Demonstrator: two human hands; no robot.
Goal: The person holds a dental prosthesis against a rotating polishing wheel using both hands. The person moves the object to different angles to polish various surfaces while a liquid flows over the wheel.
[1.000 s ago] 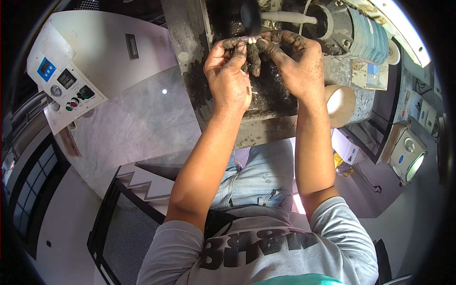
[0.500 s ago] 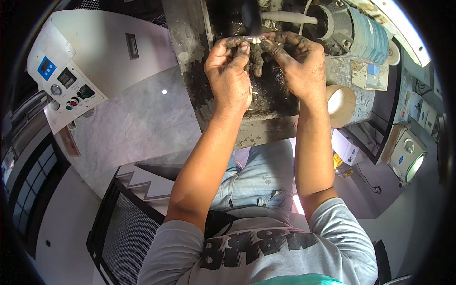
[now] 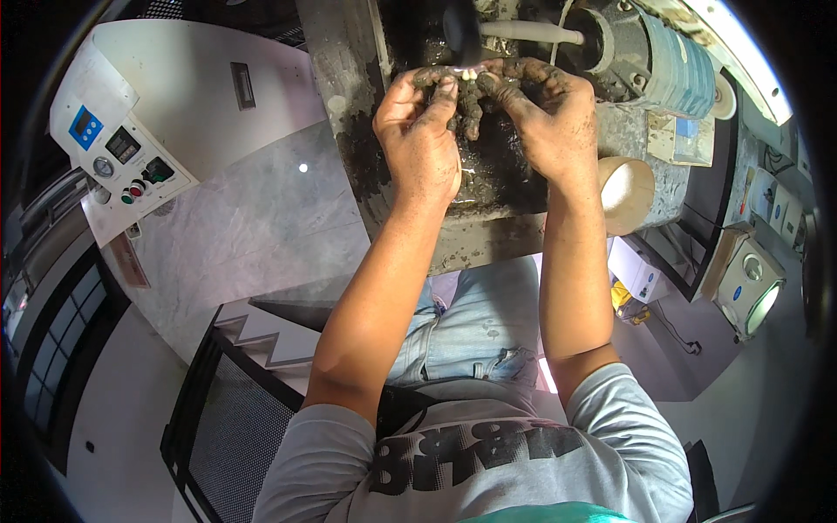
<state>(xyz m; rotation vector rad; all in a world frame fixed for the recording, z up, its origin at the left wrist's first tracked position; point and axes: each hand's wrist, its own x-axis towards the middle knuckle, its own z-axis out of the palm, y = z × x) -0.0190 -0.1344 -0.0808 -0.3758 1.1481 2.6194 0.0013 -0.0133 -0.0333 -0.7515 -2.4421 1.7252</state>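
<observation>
A small denture (image 3: 470,75) with white teeth and a bit of pink base sits between my two hands, at the top middle. My left hand (image 3: 425,131) pinches its left side between thumb and fingers. From the other side, my right hand (image 3: 558,118) grips it the same way. Wet grey-brown grit coats the fingers of both hands and covers much of the denture. Just beyond, a dark, blurred polishing wheel (image 3: 462,35) sits on a pale shaft (image 3: 534,32); I cannot tell whether it touches the denture. The shaft runs right into a blue-grey motor (image 3: 676,65).
Under my hands lies a muddy, wet trough (image 3: 499,170) with a grey rim. A tan bowl (image 3: 628,196) stands right of my right wrist. Further right is a white box-shaped device (image 3: 748,283) with a lit opening. A white cabinet with a control panel (image 3: 131,157) stands left.
</observation>
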